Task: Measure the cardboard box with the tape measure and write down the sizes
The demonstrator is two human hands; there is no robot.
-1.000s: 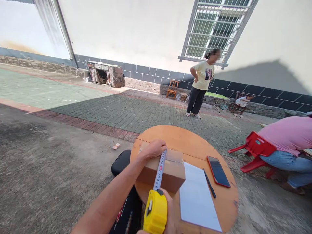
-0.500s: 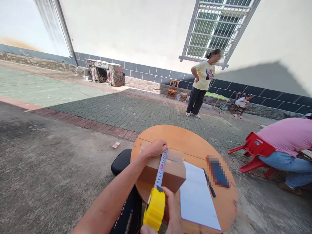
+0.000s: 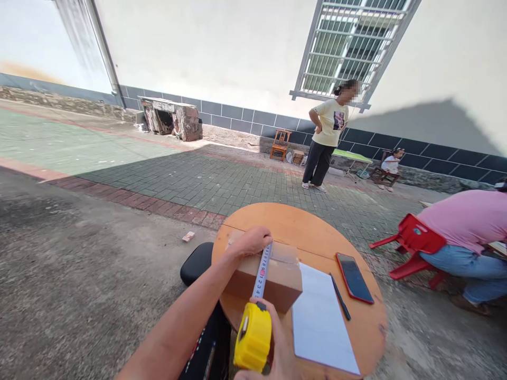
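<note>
A cardboard box (image 3: pixel 281 285) rests on a round wooden table (image 3: pixel 285 216). Across its top runs the white blade of a yellow tape measure (image 3: pixel 253 338), pulled out toward me. At the blade's far end my left hand (image 3: pixel 253 241) is closed on it, its fingertips partly hidden. My right hand (image 3: pixel 282 343) grips the yellow case just off the box's near side, with a finger by the blade's mouth. Right of the box lies a sheet of white paper (image 3: pixel 322 322), with a black pen (image 3: pixel 340 298) along its right edge.
A red-edged phone (image 3: pixel 355 279) lies at the table's right. Beside the table's left is a black rounded seat (image 3: pixel 197 264). A person in pink (image 3: pixel 471 219) sits on a red chair (image 3: pixel 422 235); another person (image 3: pixel 327 126) stands farther off, and one (image 3: pixel 390 166) sits by the wall.
The tape case has turned slightly in my right hand, and a finger has come up to the blade at its mouth. My left hand stays put. The person by the wall sits more upright.
</note>
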